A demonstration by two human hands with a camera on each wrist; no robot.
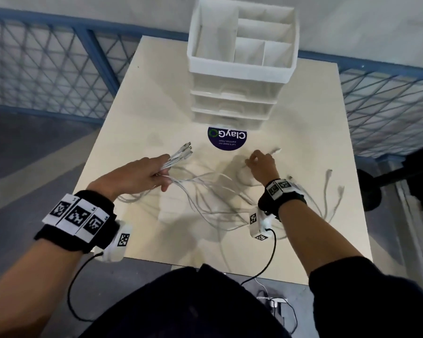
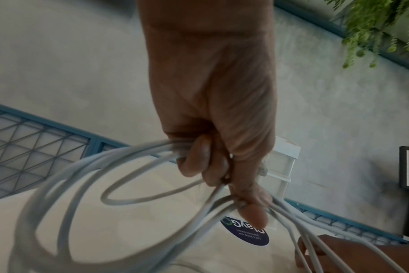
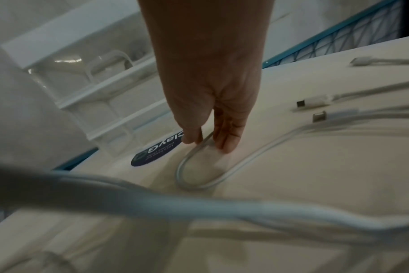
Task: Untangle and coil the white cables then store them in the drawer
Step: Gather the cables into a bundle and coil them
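Several white cables [image 1: 205,191] lie tangled across the beige table [image 1: 137,113]. My left hand [image 1: 154,170] grips a bundle of cable ends [image 1: 181,154] whose plugs point toward the drawer unit; the left wrist view shows its fingers [image 2: 196,158] curled round several strands [image 2: 86,177]. My right hand [image 1: 257,162] is lowered to the table near the round sticker, thumb and fingers [image 3: 227,140] pinching one cable loop [image 3: 199,177]. A white drawer unit [image 1: 239,89] stands at the table's far side, all its drawers closed.
An open divided tray [image 1: 242,37] tops the drawer unit. A dark round sticker [image 1: 226,139] lies in front of it. Loose plugs [image 3: 315,110] lie right of my right hand. Blue mesh fencing [image 1: 34,69] surrounds the table. Black wrist-camera leads [image 1: 266,262] hang over the near edge.
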